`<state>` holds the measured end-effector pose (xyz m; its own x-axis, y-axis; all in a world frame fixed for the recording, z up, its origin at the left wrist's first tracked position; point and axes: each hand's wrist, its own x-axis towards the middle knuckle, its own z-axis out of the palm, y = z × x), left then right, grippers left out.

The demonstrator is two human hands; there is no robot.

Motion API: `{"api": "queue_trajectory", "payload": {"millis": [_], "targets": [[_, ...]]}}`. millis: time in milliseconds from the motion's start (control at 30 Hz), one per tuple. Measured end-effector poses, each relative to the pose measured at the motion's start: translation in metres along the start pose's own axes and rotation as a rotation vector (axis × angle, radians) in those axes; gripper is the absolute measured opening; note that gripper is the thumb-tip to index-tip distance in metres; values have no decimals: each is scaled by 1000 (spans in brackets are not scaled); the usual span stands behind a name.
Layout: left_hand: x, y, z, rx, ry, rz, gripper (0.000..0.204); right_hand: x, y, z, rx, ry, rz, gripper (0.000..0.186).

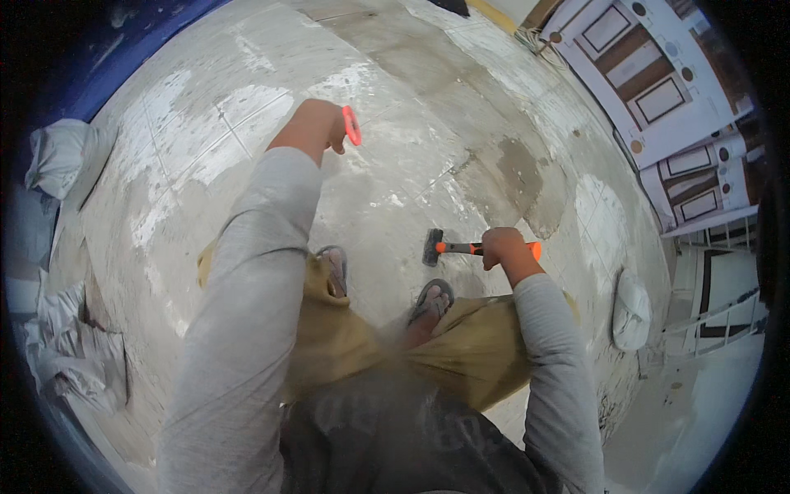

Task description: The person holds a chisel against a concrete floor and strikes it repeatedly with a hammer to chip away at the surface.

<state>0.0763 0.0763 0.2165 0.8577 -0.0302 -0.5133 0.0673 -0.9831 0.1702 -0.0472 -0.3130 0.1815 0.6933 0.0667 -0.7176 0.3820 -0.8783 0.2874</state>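
Note:
My left hand (329, 128) is raised ahead of me, closed on a tool with a pink-orange guard (353, 125), likely a chisel; the rest of it is hidden by the hand. My right hand (501, 245) grips the black and orange handle of a sledgehammer (432, 247), held level with its dark head toward the middle. Below both hands is a grey, scuffed floor (395, 181) with white patches and scored lines. My sandalled feet (429, 303) are apart under me, between the hammer and my body.
White sacks (62, 152) and crumpled sacking (86, 362) lie at the left beside a blue edge (123, 37). At the right are printed boards with panel designs (658, 99), a white sack (630, 309), a white railing (716, 321) and some coiled cord (543, 45) farther back.

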Motion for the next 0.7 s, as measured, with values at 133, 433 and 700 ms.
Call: {"api": "queue_trajectory", "payload": {"millis": [133, 433, 700], "targets": [[-33, 35, -9, 26, -96, -71, 33, 18, -9, 23, -43, 3, 33, 27], [64, -1, 111, -133, 30, 282, 32, 23, -26, 25, 35, 178, -55, 19], [83, 35, 170, -598, 396, 348, 43, 16, -24, 45, 432, 111, 33, 21]]}}
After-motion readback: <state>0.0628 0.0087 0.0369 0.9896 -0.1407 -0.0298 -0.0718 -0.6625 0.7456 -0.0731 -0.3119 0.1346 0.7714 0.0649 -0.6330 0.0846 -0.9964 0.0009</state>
